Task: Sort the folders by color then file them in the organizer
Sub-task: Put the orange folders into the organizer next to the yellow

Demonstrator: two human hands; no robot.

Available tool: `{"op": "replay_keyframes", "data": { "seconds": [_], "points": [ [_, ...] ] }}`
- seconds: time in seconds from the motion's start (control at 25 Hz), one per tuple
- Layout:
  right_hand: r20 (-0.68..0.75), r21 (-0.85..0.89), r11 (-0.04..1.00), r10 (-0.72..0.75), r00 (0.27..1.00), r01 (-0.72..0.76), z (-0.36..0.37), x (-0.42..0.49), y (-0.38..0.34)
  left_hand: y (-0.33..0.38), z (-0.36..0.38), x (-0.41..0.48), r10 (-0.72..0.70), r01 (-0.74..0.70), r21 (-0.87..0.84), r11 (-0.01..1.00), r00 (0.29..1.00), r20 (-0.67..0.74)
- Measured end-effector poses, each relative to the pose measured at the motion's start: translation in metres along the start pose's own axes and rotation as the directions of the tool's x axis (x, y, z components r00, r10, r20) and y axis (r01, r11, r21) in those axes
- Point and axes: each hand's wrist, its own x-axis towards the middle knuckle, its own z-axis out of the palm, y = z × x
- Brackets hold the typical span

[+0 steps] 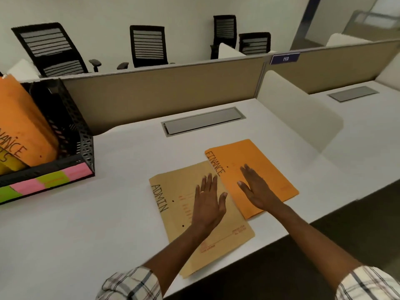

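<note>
Two folders lie flat on the white desk (86,224). A tan folder (173,204) marked ADMIN is nearer me, and an orange folder (259,161) marked FINANCE lies to its right, overlapping its far corner. My left hand (208,200) is over the tan folder with straight fingers. My right hand (254,187) is over the orange one, fingers straight too. At the far left stands a black mesh organizer (85,146) with pink and green labels along its front. It holds an upright orange FINANCE folder (23,131) and a yellow folder (10,164), mostly cut off.
A tan partition (162,87) runs along the desk's back, and a white divider (298,113) stands on the right. A grey cable hatch (203,122) is set in the desk behind the folders. Black office chairs (149,45) stand beyond the partition. The desk's front edge falls away at the lower right.
</note>
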Motion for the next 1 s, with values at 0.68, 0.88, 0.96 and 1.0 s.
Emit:
{"op": "replay_keyframes", "data": {
  "seconds": [0.68, 0.88, 0.96, 1.0],
  "points": [
    [0.207, -0.199, 0.955, 0.262, 0.942, -0.222, -0.011, 0.014, 0.179, 0.058, 0.117, 0.064, -0.268, 0.272, 0.03, 0.962, 0.912, 0.309],
    [0.197, -0.198, 0.965, 0.212, 0.957, -0.173, 0.004, 0.014, 0.193, 0.075, 0.124, 0.086, -0.503, 0.506, -0.234, 0.83, 0.861, 0.079],
    [0.222, -0.195, 0.967, 0.205, 0.953, -0.163, 0.005, 0.015, 0.195, 0.07, 0.119, 0.093, -0.586, 0.556, -0.366, 0.746, 0.81, 0.035],
    [0.221, -0.189, 0.969, 0.202, 0.954, -0.161, 0.006, 0.015, 0.197, 0.066, 0.117, 0.094, -0.612, 0.561, -0.462, 0.687, 0.789, 0.049]
  ]
}}
